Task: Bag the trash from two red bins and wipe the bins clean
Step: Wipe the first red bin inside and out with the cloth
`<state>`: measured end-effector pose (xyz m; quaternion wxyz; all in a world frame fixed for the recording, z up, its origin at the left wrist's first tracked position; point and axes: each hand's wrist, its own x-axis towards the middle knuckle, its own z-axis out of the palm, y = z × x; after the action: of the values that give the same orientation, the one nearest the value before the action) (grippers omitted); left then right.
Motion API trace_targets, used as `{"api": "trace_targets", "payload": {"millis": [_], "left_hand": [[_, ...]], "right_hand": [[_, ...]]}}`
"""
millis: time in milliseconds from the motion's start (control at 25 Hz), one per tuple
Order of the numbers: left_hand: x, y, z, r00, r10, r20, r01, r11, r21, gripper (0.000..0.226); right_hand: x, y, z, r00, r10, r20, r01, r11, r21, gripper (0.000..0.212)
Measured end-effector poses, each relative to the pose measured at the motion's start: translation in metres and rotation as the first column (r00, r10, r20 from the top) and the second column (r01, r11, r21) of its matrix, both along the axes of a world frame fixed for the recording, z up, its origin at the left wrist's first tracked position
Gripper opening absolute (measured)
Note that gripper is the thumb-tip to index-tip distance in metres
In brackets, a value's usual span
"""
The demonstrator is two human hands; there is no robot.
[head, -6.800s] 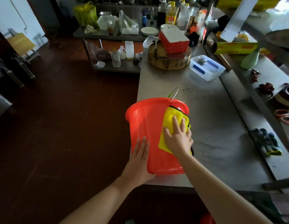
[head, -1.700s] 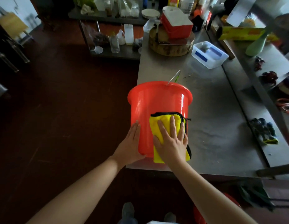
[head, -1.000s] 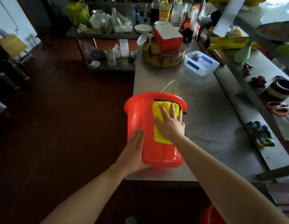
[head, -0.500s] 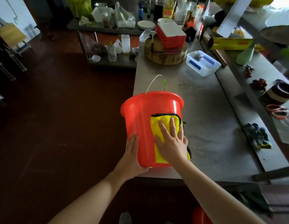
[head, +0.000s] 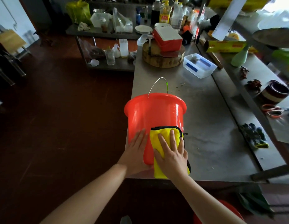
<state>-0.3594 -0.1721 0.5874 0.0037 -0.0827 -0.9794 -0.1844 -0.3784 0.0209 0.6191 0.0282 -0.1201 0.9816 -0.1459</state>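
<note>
- Two hands are on the red bin (head: 155, 113), which sits at the near left corner of the steel table (head: 205, 126). Its wire handle (head: 156, 83) sticks up at the far rim.
- My left hand (head: 135, 152) lies flat with straight fingers against the bin's near left wall. It grips nothing, and I read it as a brace.
- My right hand (head: 171, 152) is flat too, fingers spread, pressing the yellow cloth (head: 163, 135) against the lower near wall. The cloth's bottom end hangs down to the table edge.
- Step in hand: wiping the outside of this bin. I see no trash or bag, so I judge its bagging done, though the inside is hidden from me.
- Next move, as I judge it: turn the bin to bring an unwiped stretch of wall under the cloth. The bin stands close to the table edge, so the push needs the brace kept firm.
- A red curve (head: 232, 211) at the near edge, under my right arm, may be the second bin; I cannot tell.
- Writing: the oil bottle (head: 164, 15) at the far end has a red label, too small to read. The yellow box (head: 224, 46) at far right carries red print that I cannot make out. The clear tub (head: 199, 65) shows only blue tape.
</note>
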Motion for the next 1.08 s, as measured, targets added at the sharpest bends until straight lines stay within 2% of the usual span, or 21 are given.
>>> {"api": "trace_targets", "payload": {"millis": [120,440,840,1080], "left_hand": [[0.004,-0.004,-0.001,1.0,0.007,0.002,-0.006,0.997,-0.08,0.133],[0.009,-0.006,0.002,0.999,0.049,0.021,-0.051,0.995,0.087,0.132],[0.005,0.004,-0.009,0.996,0.025,-0.087,-0.028,0.999,-0.027,0.131],[-0.001,0.011,-0.002,1.0,-0.005,-0.022,0.003,0.997,-0.074,0.135]], "right_hand": [[-0.034,-0.016,0.007,0.999,0.001,0.038,-0.001,1.0,-0.004,0.068],[-0.153,-0.057,0.05,0.984,-0.07,0.167,0.084,0.994,-0.075,0.068],[-0.054,-0.016,0.003,0.998,-0.064,-0.028,0.062,0.995,-0.078,0.065],[-0.023,0.017,-0.006,0.999,-0.042,-0.026,0.038,0.991,-0.125,0.062]]}}
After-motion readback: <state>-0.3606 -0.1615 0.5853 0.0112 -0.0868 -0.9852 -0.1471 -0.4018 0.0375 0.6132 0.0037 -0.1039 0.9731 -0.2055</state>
